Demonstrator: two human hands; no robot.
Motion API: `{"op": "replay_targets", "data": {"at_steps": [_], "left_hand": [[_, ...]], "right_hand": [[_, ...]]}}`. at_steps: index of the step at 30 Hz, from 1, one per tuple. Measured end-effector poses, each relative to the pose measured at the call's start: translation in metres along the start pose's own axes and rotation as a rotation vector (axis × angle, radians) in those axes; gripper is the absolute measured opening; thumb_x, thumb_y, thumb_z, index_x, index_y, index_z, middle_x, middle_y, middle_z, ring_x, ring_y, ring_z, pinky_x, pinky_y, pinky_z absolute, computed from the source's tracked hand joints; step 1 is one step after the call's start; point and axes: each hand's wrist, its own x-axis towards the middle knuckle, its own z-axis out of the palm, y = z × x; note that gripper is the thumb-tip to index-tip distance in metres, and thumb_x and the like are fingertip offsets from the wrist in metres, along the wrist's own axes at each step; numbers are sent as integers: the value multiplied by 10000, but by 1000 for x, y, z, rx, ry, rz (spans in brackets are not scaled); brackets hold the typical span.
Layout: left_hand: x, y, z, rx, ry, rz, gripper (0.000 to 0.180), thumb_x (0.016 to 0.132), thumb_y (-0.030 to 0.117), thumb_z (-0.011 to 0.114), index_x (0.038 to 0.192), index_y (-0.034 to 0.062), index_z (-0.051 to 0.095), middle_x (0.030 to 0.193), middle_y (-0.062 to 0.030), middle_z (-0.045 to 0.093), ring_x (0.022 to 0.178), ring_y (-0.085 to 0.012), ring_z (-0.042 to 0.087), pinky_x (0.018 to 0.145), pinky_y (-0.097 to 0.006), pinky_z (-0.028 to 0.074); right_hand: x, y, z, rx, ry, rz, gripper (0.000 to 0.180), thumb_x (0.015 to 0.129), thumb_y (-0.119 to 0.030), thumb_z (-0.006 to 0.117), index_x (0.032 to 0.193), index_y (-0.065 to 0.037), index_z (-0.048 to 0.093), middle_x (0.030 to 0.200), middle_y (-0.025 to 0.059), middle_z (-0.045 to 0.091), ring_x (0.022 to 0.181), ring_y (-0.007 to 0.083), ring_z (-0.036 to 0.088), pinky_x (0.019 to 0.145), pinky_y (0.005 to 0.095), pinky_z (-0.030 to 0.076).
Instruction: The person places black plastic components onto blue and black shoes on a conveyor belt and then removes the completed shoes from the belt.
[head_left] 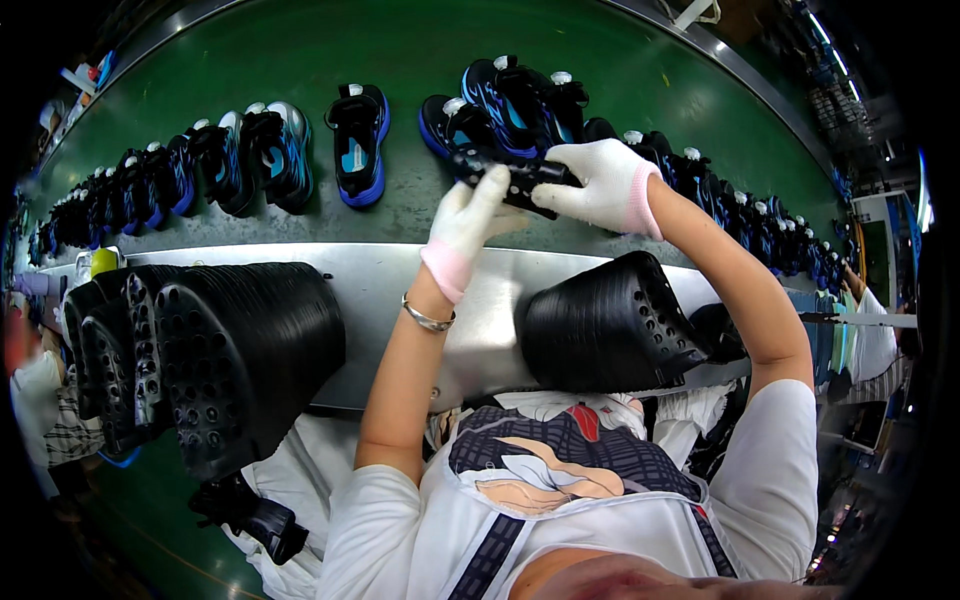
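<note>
Both of my hands wear white gloves with pink cuffs. Between them, above the belt's near edge, is a dark perforated shoe insert (518, 178). My left hand (465, 222) is closed on its near left side, thumb on top. Its right end is pinched by the fingers of my right hand (597, 183). Just beyond the insert stand black and blue sneakers (505, 105), partly overlapping one another. A single sneaker (357, 145) stands apart to their left.
More sneakers run along the green belt (400, 55) to the left (145, 190) and right (740, 205). A metal ledge (430, 330) lies before me. Nested stacks of black perforated inserts stand at left (250, 350) and right (600, 325). People are partly visible at both sides.
</note>
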Motion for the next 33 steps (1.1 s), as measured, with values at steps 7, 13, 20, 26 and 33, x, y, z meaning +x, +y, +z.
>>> {"op": "replay_targets", "data": {"at_steps": [7, 13, 20, 26, 33], "left_hand": [[9, -30, -13, 1044, 163, 439, 399, 814, 229, 659, 1157, 40, 588, 1203, -154, 531, 980, -311, 590, 823, -357, 501], [24, -38, -17, 1133, 170, 398, 329, 817, 201, 652, 1095, 34, 599, 1166, -146, 562, 1009, -348, 571, 842, -407, 483], [41, -25, -16, 1361, 79, 45, 311, 840, 291, 612, 1076, 89, 626, 1162, -131, 595, 1026, -330, 581, 828, -424, 493], [61, -15, -16, 1410, 2, -224, 347, 821, 399, 602, 1025, 129, 679, 1007, -139, 672, 949, -328, 623, 824, -412, 510], [57, -14, -18, 1459, 4, -207, 351, 834, 406, 584, 1044, 142, 684, 1032, -137, 668, 963, -327, 624, 848, -407, 509]], "right_hand": [[48, 25, -7, -75, -89, 102, 537, 800, -481, 596, 1009, 10, 660, 788, 208, 637, 755, 287, 622, 727, 353, 487], [95, 8, -13, -263, -195, 52, 592, 788, -516, 558, 959, 40, 663, 825, 231, 640, 783, 335, 626, 747, 378, 491], [135, -27, 36, -393, -227, 156, 493, 848, -420, 493, 976, 19, 680, 948, 234, 659, 911, 345, 647, 813, 394, 514], [165, -11, 76, -285, -167, 274, 319, 934, -199, 426, 1106, -61, 656, 1144, 140, 647, 1022, 308, 634, 863, 375, 513], [162, -24, 63, -338, -278, 215, 359, 940, -252, 427, 1178, -55, 609, 1212, 123, 617, 1092, 292, 603, 930, 370, 474]]}}
